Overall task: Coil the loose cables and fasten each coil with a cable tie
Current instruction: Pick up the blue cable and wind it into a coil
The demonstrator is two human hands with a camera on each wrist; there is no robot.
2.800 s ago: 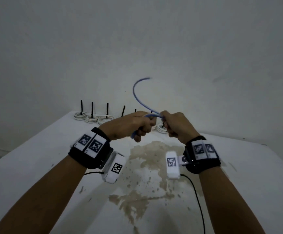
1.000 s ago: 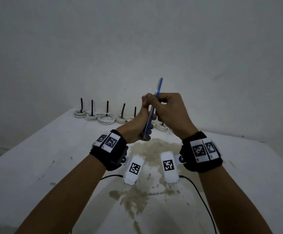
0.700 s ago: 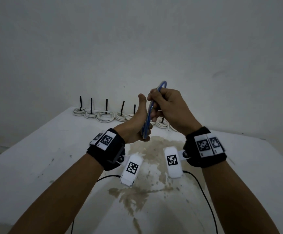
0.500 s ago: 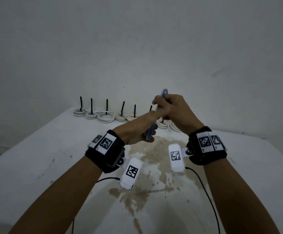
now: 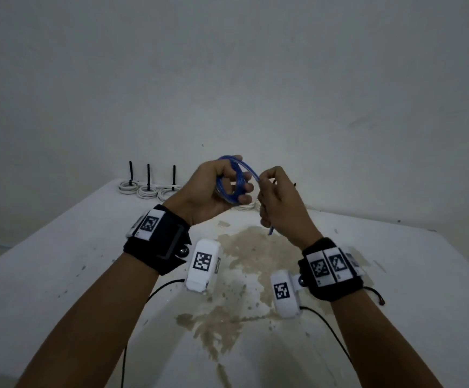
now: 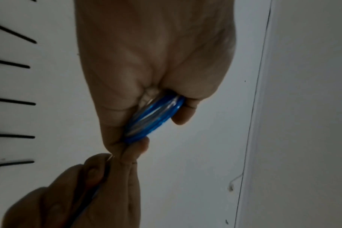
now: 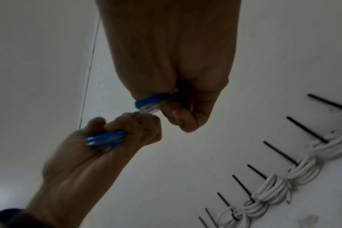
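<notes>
Blue cable (image 5: 229, 180) coil sits gripped in the left hand (image 5: 210, 191); the right hand (image 5: 279, 203) pinches its loose end, which should wrap snugly.

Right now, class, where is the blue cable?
In the head view, centre: the blue cable is coiled in the left hand, its tail pinched by the right hand above the table.
</notes>
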